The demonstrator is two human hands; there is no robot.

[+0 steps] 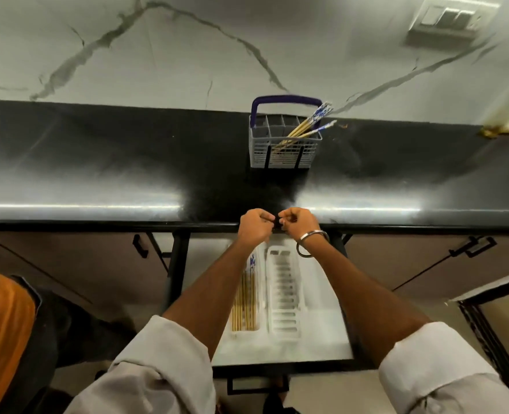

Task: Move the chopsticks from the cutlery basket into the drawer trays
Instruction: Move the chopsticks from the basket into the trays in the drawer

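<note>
- Several chopsticks (244,306) already lie lengthwise in the left tray (245,332) of the open drawer (322,339), so part of the job looks done.
- More chopsticks (305,125) stand leaning to the right in the cutlery basket (283,150) at the back of the counter (97,162); these are what is left, and I cannot count them.
- Beside the filled tray, the right tray (283,294) shows only its slotted bottom.
- Both hands meet over the counter's front edge: the left hand (254,227) and right hand (299,224) have curled fingers pinching something small and dark between them; what it is I cannot tell. Neither hand holds a chopstick.
- For room: the dark counter between the hands and the basket carries nothing in the way, so a straight reach forward looks free.
- The basket's blue handle (286,100) arches over the back of it, and the wall stands just behind, so lifting the sticks up and toward the person seems easiest.
- The counter's front edge overhangs the far end of the drawer; sticks will likely need to come down nearer the person to clear it.
</note>
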